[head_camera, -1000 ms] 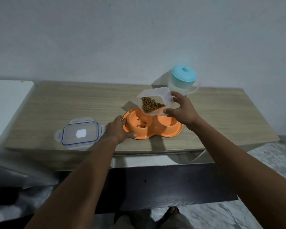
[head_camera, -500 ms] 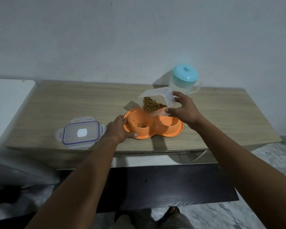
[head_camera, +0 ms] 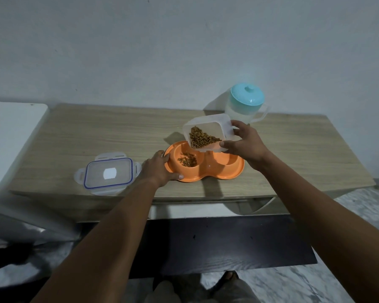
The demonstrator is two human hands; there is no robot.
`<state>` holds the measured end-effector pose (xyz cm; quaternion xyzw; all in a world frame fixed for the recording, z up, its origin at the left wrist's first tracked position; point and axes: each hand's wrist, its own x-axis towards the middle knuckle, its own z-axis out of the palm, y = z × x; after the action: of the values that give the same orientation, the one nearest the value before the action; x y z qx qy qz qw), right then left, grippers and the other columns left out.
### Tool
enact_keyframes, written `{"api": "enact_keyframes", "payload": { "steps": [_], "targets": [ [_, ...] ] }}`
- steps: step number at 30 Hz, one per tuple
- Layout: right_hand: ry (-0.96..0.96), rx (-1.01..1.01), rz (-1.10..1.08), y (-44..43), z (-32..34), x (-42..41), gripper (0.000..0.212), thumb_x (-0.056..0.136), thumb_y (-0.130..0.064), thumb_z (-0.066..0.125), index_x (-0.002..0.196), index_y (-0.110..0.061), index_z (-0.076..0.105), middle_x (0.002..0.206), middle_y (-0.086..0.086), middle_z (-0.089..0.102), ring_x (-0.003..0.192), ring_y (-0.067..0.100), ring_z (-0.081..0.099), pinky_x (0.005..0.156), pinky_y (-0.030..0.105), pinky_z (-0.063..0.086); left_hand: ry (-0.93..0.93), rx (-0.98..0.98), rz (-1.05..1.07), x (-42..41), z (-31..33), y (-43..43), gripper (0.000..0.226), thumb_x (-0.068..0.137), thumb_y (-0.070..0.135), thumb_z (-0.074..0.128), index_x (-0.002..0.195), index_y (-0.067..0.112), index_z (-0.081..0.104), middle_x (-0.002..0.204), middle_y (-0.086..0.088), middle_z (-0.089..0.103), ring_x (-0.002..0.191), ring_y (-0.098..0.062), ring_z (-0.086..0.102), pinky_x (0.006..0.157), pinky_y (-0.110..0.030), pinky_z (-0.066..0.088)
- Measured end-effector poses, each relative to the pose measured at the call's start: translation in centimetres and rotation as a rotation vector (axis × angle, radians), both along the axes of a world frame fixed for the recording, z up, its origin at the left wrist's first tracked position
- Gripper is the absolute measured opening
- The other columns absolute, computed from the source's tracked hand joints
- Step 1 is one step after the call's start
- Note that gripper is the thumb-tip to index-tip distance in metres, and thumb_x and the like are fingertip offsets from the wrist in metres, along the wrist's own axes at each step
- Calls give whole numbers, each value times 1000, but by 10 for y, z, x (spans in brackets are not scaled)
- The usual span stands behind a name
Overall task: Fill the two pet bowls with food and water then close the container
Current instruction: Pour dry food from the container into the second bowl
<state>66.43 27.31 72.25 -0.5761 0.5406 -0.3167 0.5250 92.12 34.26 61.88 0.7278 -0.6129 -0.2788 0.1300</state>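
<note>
An orange double pet bowl (head_camera: 219, 174) sits near the front edge of the wooden table (head_camera: 96, 132). Its left well holds a small heap of brown kibble (head_camera: 187, 161); its right well looks bare. My right hand (head_camera: 244, 143) grips a clear plastic container (head_camera: 208, 132), tilted above the left well with kibble piled at its lower edge. My left hand (head_camera: 160, 169) clasps the bowl's left rim. The container's clear lid (head_camera: 108, 174) with a blue seal lies flat to the left. A water jug (head_camera: 246, 102) with a teal lid stands at the back.
A white surface (head_camera: 11, 132) adjoins the table on the left. A dark lower shelf (head_camera: 228, 243) juts out below the table front. Marble floor and my feet show beneath.
More kibble has dropped into the left well. The tilted container has stayed over that well in my right hand, and my left hand has kept its hold on the rim.
</note>
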Motion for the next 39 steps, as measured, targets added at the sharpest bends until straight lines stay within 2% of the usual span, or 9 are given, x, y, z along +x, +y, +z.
{"api": "enact_keyframes", "payload": {
  "steps": [6,12,17,20,27,31,34,36,39],
  "targets": [
    [-276,255,-167,-3,-7,-4,60,88,13,67,143,-2,50,124,26,67,102,40,73,75,40,66,-3,11,0,0,0,-1,102,61,66,78,147,26,40,154,-2,32,132,-35,39,110,-47,31],
    [-296,330,-247,-11,-12,-1,37,94,6,64,130,6,60,130,22,66,105,40,73,78,40,66,8,11,11,-2,2,1,101,62,63,79,148,27,39,155,-2,30,134,-35,36,110,-47,30],
    [-342,353,-278,-23,-10,16,25,94,6,64,117,-2,63,130,18,63,109,40,69,66,33,65,32,21,22,0,0,0,105,60,65,80,148,27,38,157,-3,27,137,-35,34,111,-47,31],
    [-342,384,-293,-33,-12,34,33,97,4,61,128,-2,55,121,15,62,114,42,67,63,34,66,21,26,20,0,-1,0,106,60,65,80,149,27,36,157,-2,26,138,-35,33,112,-47,30],
    [-160,412,-229,-68,-14,68,46,103,-3,56,146,5,42,154,20,43,90,32,66,64,33,65,42,46,61,-3,-2,-6,110,57,62,83,150,27,34,159,0,23,140,-34,28,113,-50,29],
    [-124,437,-157,-88,-20,79,41,104,0,52,143,7,44,157,21,39,116,39,61,59,29,64,70,57,74,0,-5,-7,113,54,60,85,150,28,34,160,0,21,141,-34,28,113,-51,28],
    [-138,483,-138,-104,-27,84,36,104,2,49,140,9,47,149,22,44,122,41,59,73,37,65,46,56,76,0,-10,-10,115,53,62,85,150,30,32,160,1,20,141,-34,28,113,-51,28],
    [-173,505,-143,-114,-32,87,37,105,2,48,140,11,46,138,19,46,115,40,63,80,40,61,35,55,78,1,-12,-12,116,52,64,84,150,31,32,160,2,20,139,-34,29,112,-51,28],
    [-186,498,-165,-125,-43,91,35,104,3,50,139,7,47,117,11,45,80,30,65,60,31,63,36,52,68,2,-15,-14,116,50,68,82,150,33,32,160,2,20,138,-35,31,112,-51,30]
  ]
}}
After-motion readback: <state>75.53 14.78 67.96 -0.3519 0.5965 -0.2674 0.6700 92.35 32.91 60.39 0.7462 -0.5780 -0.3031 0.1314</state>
